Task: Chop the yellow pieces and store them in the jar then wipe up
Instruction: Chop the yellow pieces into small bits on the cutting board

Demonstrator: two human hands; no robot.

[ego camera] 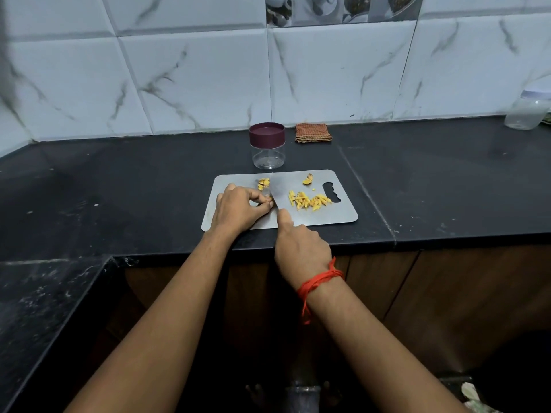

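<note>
Blur smears the knife (273,193) blade to a grey streak over the steel cutting board (328,217). Its handle is wholly hidden inside the right hand (301,251), whose fingers wrap round it with the forefinger laid along the blade's back. The left hand (238,208) rests on the board's left half, fingers curled and pinching a yellow piece (269,201) right beside the blade; the fingertips cover most of that piece. Chopped yellow strips (310,201) lie heaped near the board's handle slot, with a small cluster (264,183) and a lone chunk (308,179) toward the far edge. Beyond the board on the black counter (119,189) stands the jar (267,146), maroon lid on, near a folded checked cloth (313,133). A clear container (524,114) is cut off at the right edge.
</note>
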